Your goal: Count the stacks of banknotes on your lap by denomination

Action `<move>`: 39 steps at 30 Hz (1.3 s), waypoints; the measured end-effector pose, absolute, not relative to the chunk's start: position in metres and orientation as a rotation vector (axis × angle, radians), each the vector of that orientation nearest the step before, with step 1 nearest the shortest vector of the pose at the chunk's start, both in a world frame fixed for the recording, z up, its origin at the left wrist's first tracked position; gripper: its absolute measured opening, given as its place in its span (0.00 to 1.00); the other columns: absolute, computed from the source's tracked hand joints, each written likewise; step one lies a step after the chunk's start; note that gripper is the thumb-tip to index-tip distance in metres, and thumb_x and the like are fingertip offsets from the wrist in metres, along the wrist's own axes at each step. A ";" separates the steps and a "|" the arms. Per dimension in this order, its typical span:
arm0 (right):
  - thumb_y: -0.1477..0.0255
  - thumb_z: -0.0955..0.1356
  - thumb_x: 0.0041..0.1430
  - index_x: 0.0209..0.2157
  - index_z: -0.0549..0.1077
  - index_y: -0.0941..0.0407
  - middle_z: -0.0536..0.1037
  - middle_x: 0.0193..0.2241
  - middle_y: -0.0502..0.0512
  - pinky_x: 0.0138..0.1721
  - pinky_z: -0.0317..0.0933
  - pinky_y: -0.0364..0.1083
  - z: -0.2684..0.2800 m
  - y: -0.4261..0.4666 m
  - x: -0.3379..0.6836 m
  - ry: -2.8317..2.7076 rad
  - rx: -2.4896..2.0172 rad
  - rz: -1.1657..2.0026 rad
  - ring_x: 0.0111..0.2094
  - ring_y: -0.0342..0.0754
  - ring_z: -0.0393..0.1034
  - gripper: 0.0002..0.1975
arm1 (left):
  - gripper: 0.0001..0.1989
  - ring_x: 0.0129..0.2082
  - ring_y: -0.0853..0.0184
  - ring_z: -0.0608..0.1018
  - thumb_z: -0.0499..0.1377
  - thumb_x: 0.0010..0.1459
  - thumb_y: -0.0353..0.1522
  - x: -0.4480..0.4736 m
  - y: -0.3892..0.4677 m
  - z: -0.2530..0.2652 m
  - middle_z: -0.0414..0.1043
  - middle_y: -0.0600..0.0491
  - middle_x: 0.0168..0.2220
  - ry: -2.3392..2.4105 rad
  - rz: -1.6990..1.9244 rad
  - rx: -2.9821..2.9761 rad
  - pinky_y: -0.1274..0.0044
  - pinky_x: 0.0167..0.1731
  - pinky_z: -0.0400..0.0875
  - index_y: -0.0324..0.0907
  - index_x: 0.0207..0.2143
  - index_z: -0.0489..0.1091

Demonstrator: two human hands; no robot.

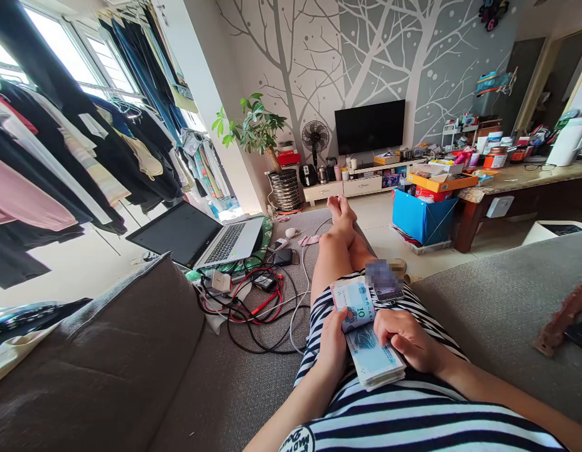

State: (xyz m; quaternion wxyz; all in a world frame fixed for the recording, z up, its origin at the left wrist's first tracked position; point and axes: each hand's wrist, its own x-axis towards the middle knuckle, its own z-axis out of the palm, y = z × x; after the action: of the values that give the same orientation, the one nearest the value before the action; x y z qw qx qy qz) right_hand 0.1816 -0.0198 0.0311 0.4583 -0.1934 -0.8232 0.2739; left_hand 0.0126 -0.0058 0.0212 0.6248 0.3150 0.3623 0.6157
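Observation:
A thick stack of banknotes rests on my lap, over the striped dress. My left hand grips the stack at its left side, with the thumb on top. Beyond the stack, bent upward, are banknotes showing a "10". My right hand is closed at the right side, its curled fingers pressed on the notes near the fold; how many it pinches is hidden. A phone lies on my lap just past the notes, partly blurred out.
Left of my legs on the grey sofa lie tangled cables, a power bank and an open laptop. A brown cushion stands at the left. Farther off are a blue box and a cluttered table.

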 end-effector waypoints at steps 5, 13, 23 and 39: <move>0.51 0.59 0.65 0.20 0.61 0.56 0.64 0.20 0.49 0.26 0.51 0.44 0.027 -0.015 0.178 -1.991 -0.809 0.573 0.23 0.43 0.58 0.27 | 0.10 0.31 0.64 0.76 0.64 0.44 0.36 0.013 -0.008 0.024 0.79 0.50 0.31 0.809 1.382 0.696 0.73 0.38 0.69 0.39 0.29 0.75; 0.57 0.65 0.61 0.23 0.62 0.55 0.64 0.18 0.46 0.24 0.52 0.42 0.024 -0.008 0.175 -1.745 -1.141 0.600 0.21 0.43 0.58 0.20 | 0.09 0.23 0.72 0.70 0.67 0.41 0.34 0.013 -0.010 0.021 0.72 0.56 0.23 0.781 1.333 0.639 0.78 0.31 0.65 0.40 0.26 0.73; 0.58 0.64 0.63 0.24 0.63 0.55 0.65 0.18 0.46 0.23 0.54 0.41 0.026 -0.008 0.171 -1.645 -1.081 0.557 0.20 0.43 0.59 0.19 | 0.09 0.25 0.69 0.73 0.66 0.43 0.36 0.010 -0.007 0.013 0.75 0.54 0.25 0.809 1.334 0.748 0.76 0.33 0.67 0.40 0.25 0.74; 0.61 0.65 0.63 0.26 0.67 0.55 0.69 0.21 0.49 0.25 0.57 0.43 0.029 -0.014 0.173 -1.671 -0.993 0.479 0.22 0.44 0.63 0.15 | 0.17 0.34 0.58 0.78 0.64 0.44 0.43 0.011 -0.008 0.018 0.80 0.47 0.32 0.981 1.436 0.722 0.69 0.39 0.71 0.37 0.30 0.77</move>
State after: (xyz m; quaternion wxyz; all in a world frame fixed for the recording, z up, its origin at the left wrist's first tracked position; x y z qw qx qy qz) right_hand 0.1731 -0.0144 0.0294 0.5395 -0.4177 -0.7028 0.2013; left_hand 0.0107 -0.0083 0.0180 0.5886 0.3098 0.4213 0.6165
